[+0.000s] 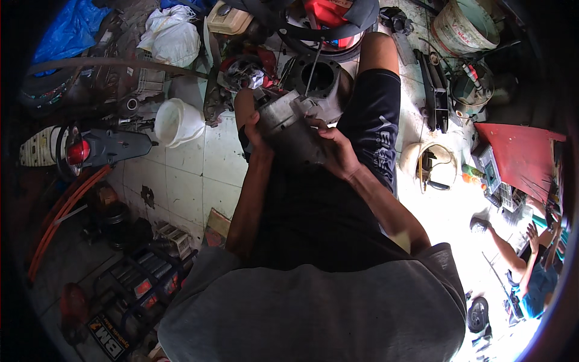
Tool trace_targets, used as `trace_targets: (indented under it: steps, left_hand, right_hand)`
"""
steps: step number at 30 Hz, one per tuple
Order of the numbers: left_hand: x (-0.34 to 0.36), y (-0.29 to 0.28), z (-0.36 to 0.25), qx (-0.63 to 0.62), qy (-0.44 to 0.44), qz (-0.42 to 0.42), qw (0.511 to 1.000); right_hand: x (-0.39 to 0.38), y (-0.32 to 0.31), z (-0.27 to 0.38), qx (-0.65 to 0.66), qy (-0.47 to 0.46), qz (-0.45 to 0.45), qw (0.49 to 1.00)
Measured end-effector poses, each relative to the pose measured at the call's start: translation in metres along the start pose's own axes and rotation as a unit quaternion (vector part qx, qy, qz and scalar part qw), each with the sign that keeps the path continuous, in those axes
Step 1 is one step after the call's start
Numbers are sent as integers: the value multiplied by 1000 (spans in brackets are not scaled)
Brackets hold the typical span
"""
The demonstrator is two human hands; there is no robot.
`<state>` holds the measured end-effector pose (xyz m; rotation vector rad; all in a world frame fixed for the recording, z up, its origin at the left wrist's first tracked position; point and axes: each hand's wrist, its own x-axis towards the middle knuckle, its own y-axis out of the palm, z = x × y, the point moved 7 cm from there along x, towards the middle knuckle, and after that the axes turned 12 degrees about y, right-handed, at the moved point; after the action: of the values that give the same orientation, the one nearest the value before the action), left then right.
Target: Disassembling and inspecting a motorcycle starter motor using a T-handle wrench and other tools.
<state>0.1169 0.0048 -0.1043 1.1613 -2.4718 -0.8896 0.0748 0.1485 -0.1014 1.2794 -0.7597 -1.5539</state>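
I hold a heavy-looking, cylindrical metal engine part (292, 136) above my lap, its upper end light grey with a groove and its lower body dark. My left hand (256, 134) wraps its left side. On the right side, my right hand (339, 151) grips it with the thumb near the upper edge. Just beyond stands a grey metal engine block (330, 99) with a round dark bore, between my knees. A thin metal rod (313, 69) rises beside the bore. The underside of the held part is lost in shadow.
A white bucket (180, 123) stands to the left, near a grey-and-red machine (114, 148). Black tyre-like rings (329, 33) lie ahead. At right are a dirty pail (464, 27), a cream container (429, 166) and a red panel (522, 157). Another person (534, 271) sits far right.
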Motion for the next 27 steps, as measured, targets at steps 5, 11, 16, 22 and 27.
trace_targets:
  steps: [5,11,16,22,27]
  left_hand:
    - [0,-15,0,-35,12,14,999]
    - [-1,-10,4,-9,-13,-21,1000]
    - [-2,6,2,-30,-25,58,998]
    - [0,-9,16,-145,-60,66,985]
    - [1,-4,6,42,-9,-8,999]
  right_hand:
    - [3,-1,-1,-8,-9,13,1000]
    - [2,-1,0,-5,-10,8,1000]
    - [0,2,-3,-16,11,-10,1000]
    - [2,5,-3,-36,15,6,999]
    - [3,-3,-6,-36,34,-8,999]
